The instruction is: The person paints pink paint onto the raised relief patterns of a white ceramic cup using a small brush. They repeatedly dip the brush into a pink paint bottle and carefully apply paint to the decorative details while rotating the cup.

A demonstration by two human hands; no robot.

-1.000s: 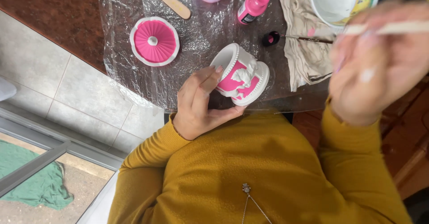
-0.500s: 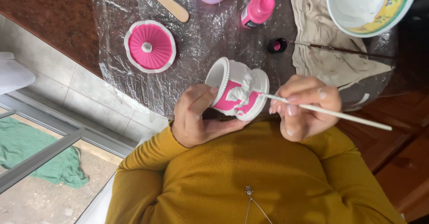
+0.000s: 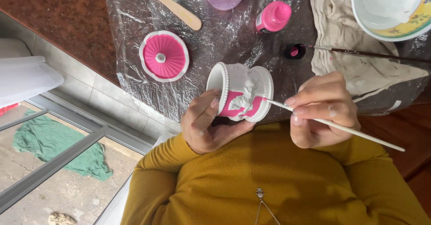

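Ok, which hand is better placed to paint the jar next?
Right. The right hand holds the thin brush, its tip at the jar; the left hand is busy cradling it.

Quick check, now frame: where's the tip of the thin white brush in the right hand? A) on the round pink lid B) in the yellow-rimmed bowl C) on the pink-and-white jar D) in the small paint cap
C: the brush in the right hand meets the jar, which the left hand holds.
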